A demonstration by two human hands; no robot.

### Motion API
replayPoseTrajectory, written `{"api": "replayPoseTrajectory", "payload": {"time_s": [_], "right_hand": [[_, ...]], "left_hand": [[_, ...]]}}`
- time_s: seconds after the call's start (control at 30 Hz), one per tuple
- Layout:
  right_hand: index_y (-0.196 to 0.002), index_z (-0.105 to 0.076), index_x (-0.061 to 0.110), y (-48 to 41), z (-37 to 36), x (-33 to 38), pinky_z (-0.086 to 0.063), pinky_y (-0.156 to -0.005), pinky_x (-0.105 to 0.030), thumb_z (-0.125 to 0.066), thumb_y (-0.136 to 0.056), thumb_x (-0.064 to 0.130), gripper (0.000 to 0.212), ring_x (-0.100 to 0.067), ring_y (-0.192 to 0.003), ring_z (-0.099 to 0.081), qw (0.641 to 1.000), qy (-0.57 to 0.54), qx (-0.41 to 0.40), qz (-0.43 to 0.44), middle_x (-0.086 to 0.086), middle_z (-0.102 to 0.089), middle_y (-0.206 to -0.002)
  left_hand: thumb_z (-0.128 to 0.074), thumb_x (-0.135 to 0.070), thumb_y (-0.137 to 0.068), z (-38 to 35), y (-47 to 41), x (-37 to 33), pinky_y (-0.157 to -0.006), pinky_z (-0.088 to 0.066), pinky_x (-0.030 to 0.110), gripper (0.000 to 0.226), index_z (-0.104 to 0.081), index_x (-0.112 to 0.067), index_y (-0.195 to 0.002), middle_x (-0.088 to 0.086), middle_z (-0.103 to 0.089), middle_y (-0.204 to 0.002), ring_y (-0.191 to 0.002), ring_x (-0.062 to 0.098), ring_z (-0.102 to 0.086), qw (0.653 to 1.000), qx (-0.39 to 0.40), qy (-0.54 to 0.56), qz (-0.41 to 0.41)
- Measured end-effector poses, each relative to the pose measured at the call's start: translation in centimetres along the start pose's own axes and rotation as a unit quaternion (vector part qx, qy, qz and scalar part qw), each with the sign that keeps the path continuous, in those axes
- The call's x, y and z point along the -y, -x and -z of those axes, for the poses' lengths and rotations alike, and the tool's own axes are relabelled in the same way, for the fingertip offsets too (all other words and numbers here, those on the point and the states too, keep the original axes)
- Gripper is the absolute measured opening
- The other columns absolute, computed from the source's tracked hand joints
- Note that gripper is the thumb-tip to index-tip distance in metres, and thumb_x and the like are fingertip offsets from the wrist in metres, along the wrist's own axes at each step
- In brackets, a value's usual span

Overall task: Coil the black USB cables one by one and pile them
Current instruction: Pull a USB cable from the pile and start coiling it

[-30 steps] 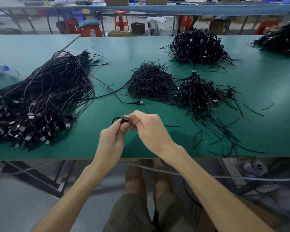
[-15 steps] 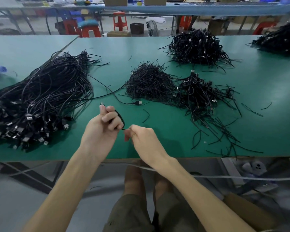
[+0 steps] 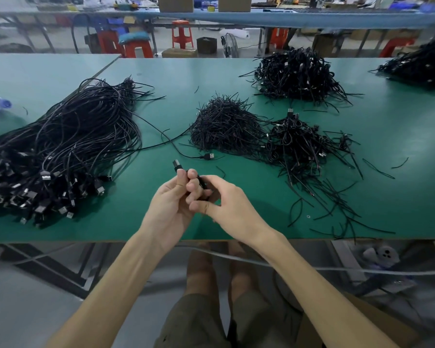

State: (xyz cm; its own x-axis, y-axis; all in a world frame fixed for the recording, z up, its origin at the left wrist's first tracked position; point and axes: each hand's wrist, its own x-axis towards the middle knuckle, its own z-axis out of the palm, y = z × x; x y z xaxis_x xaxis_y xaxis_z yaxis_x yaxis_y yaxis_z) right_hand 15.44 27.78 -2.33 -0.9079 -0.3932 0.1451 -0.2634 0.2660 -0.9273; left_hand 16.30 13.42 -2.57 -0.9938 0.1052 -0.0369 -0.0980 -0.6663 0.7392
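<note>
— Black cable (image 3: pixel 177 166), item one: where held?
— Left hand (image 3: pixel 172 204) closed round its coil, plug poking up; right hand (image 3: pixel 227 204) pinching it at the near table (image 3: pixel 399 136) edge.
— Other stock?
— One uncoiled cable heap (image 3: pixel 60 151) left; four dark piles, the coiled pile (image 3: pixel 299 144) right. One loose plug (image 3: pixel 209 156) just beyond the hands.

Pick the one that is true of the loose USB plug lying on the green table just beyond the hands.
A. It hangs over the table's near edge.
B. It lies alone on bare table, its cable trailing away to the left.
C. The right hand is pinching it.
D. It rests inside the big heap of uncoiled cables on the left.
B: the loose USB plug lies on bare green table beyond the left hand and right hand, its cable running off leftward.
</note>
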Motion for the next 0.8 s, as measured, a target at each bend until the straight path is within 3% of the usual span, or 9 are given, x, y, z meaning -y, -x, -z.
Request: {"api": "replayPoseTrajectory", "payload": {"time_s": [0.13, 0.3, 0.47, 0.57, 0.67, 0.73, 0.8], "right_hand": [[-0.132, -0.060, 0.022, 0.7, 0.2, -0.4, -0.055, -0.079, -0.031, -0.083, -0.083, 0.026, 0.055, 0.000, -0.082, -0.060, 1.000, -0.003, 0.019, -0.003, 0.021, -0.063, -0.093], [-0.132, -0.063, 0.019, 1.0, -0.1, -0.7, -0.060, -0.063, -0.028, -0.078, -0.085, 0.010, 0.050, -0.012, -0.087, -0.066, 0.999, -0.034, -0.019, -0.007, 0.000, -0.069, -0.102], [-0.128, -0.067, 0.020, 0.8, 0.0, -0.5, -0.062, -0.069, -0.033, -0.075, -0.085, 0.006, 0.046, -0.013, -0.090, -0.068, 0.998, -0.023, -0.053, -0.002, 0.002, -0.072, -0.104], [-0.125, -0.068, 0.019, 0.8, -0.1, -0.5, -0.058, -0.082, -0.038, -0.077, -0.085, 0.011, 0.042, -0.012, -0.092, -0.063, 0.997, 0.011, -0.071, 0.017, 0.002, -0.069, -0.105], [-0.120, -0.070, 0.018, 0.8, 0.0, -0.4, -0.050, -0.085, -0.026, -0.079, -0.085, 0.015, 0.036, -0.012, -0.093, -0.060, 0.994, 0.050, -0.088, 0.046, 0.001, -0.067, -0.102], [-0.114, -0.071, 0.016, 0.7, 0.2, -0.4, -0.047, -0.082, -0.023, -0.080, -0.082, 0.014, 0.033, -0.012, -0.089, -0.058, 0.993, 0.067, -0.089, 0.043, 0.000, -0.066, -0.099], [-0.108, -0.070, 0.016, 0.8, 0.4, -0.5, -0.050, -0.080, -0.031, -0.081, -0.079, 0.013, 0.031, -0.015, -0.087, -0.058, 0.995, 0.071, -0.071, 0.021, 0.000, -0.067, -0.097]], "left_hand": [[-0.041, -0.022, -0.103, 0.3, 0.7, 0.3, -0.085, -0.058, 0.033, 0.018, -0.053, -0.008, -0.099, -0.002, -0.052, -0.071, -0.062, 0.011, -0.054, 0.999, 0.034, -0.018, 0.011], [-0.046, -0.021, -0.101, 0.4, 1.1, 0.6, -0.058, -0.057, 0.037, 0.021, -0.062, -0.008, -0.097, 0.006, -0.061, -0.079, -0.076, 0.018, -0.063, 0.995, 0.051, -0.088, -0.009], [-0.052, -0.016, -0.098, 0.3, 1.1, 0.6, -0.070, -0.059, 0.033, 0.021, -0.067, -0.002, -0.101, 0.015, -0.070, -0.093, -0.083, 0.023, -0.067, 0.987, 0.037, -0.149, -0.051], [-0.058, -0.015, -0.095, 0.5, 1.3, 0.3, -0.079, -0.057, 0.034, 0.022, -0.070, 0.004, -0.098, 0.018, -0.071, -0.093, -0.089, 0.027, -0.068, 0.965, 0.024, -0.244, -0.092], [-0.066, -0.014, -0.092, 0.9, 1.4, -0.1, -0.092, -0.052, 0.031, 0.013, -0.076, -0.006, -0.092, 0.014, -0.072, -0.097, -0.097, 0.023, -0.068, 0.916, -0.014, -0.374, -0.146], [-0.069, -0.008, -0.091, 1.1, 1.4, -0.1, -0.085, -0.051, 0.023, 0.012, -0.078, -0.015, -0.088, 0.010, -0.070, -0.094, -0.090, 0.014, -0.067, 0.881, -0.038, -0.439, -0.171], [-0.068, -0.002, -0.091, 1.3, 1.5, -0.2, -0.071, -0.051, 0.022, 0.019, -0.078, -0.018, -0.085, 0.005, -0.075, -0.085, -0.075, 0.010, -0.066, 0.887, -0.038, -0.431, -0.161]]}}
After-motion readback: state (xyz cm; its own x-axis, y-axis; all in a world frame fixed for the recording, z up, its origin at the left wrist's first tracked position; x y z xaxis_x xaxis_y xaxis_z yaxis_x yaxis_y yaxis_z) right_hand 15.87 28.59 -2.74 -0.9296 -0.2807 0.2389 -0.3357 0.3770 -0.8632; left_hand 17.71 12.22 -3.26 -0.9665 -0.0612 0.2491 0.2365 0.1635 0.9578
